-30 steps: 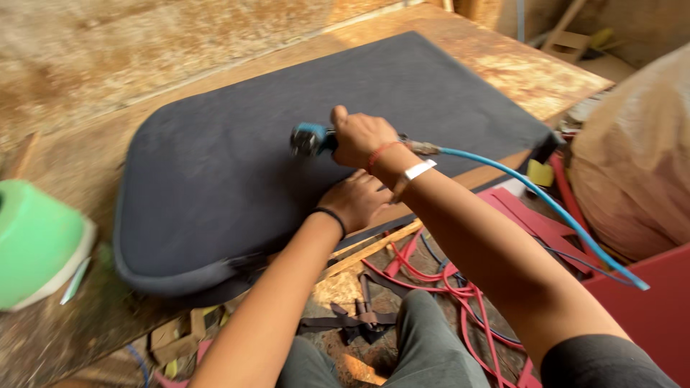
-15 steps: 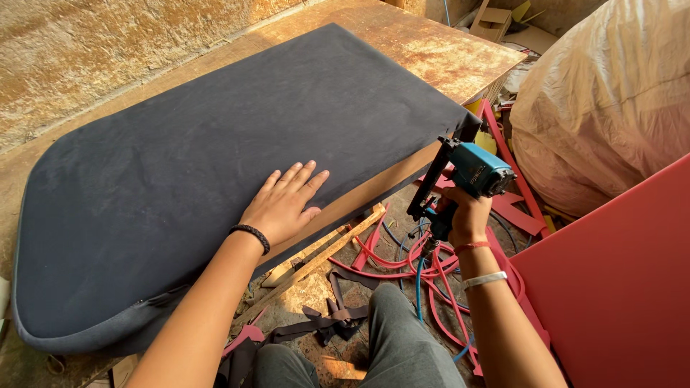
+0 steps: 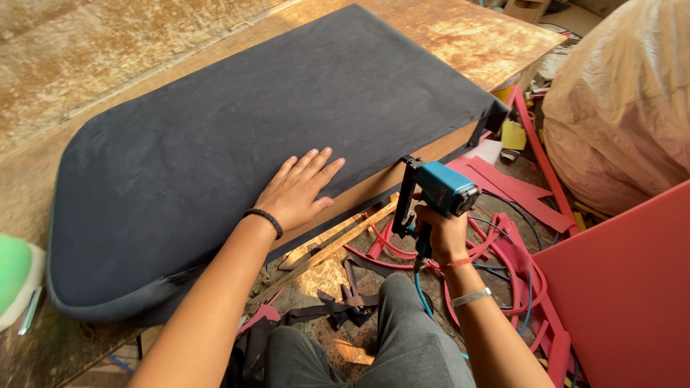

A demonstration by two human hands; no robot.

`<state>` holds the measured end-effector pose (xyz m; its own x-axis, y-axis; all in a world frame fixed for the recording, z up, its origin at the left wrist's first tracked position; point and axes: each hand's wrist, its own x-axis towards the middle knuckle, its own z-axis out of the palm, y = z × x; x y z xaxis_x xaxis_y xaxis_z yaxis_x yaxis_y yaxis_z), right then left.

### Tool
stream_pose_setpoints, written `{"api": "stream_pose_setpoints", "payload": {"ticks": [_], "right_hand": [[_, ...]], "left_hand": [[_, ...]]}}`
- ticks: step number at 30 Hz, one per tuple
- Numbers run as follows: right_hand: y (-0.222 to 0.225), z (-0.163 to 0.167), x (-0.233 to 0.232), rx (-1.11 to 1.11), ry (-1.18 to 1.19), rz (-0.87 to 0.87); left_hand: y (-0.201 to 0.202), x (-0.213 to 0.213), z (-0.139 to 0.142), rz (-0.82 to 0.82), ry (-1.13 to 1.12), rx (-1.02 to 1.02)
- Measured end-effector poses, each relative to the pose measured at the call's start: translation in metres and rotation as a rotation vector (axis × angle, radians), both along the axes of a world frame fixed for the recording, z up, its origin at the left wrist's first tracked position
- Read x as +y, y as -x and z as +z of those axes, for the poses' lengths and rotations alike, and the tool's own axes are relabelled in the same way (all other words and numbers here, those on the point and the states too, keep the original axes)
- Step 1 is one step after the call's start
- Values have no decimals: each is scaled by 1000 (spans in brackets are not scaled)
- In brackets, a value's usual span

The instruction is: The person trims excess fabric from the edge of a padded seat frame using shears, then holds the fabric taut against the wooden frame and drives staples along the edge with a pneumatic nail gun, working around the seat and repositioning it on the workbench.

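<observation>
Gripping the blue pneumatic stapler (image 3: 440, 192) by its handle, the right hand (image 3: 440, 233) has its fingers closed around it at about 5 o'clock, the tool's black nose raised just beside the near wooden edge of the dark upholstered panel (image 3: 237, 136), apart from it as far as I can tell. At the centre, the left hand (image 3: 298, 190) lies flat with fingers spread open, pressing the dark fabric near that same edge. The panel's top looks fully covered and smooth, so the covering seems largely done; fastening along the near edge appears to be what remains. The panel rests on the worn wooden desk (image 3: 460, 29), stretching toward 12 o'clock, with red hose (image 3: 496, 251) and scraps on the floor at 4 o'clock.
</observation>
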<state>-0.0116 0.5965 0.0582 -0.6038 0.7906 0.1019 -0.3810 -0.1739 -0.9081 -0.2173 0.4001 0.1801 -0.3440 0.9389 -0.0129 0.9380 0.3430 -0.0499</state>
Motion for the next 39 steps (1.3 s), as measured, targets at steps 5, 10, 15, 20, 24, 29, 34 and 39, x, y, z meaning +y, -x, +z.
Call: {"api": "stream_pose_setpoints", "payload": {"ticks": [5,10,15,20,24,29,34,39], "right_hand": [[9,-13,-36,-144,-74,8],[19,-29,-73,-239,-191,-12],[23,-20,-110,-175,-338,31],[30,-10,-145,-257,-580,46],[40,-7,-179,-258,-753,35],[52,3,-223,-298,-831,68],[59,5,-249,-271,-950,87],[54,-19,-226,-302,-885,85]], "left_hand": [[0,-3,4,-1,-5,-30],[3,-7,4,-23,5,-48],[17,-40,-1,-25,-60,-122],[59,-126,-3,89,-409,-467],[77,-147,-18,215,-793,-822],[84,-147,-28,259,-862,-787],[88,-153,-30,262,-920,-887],[87,-159,-28,259,-967,-794]]}}
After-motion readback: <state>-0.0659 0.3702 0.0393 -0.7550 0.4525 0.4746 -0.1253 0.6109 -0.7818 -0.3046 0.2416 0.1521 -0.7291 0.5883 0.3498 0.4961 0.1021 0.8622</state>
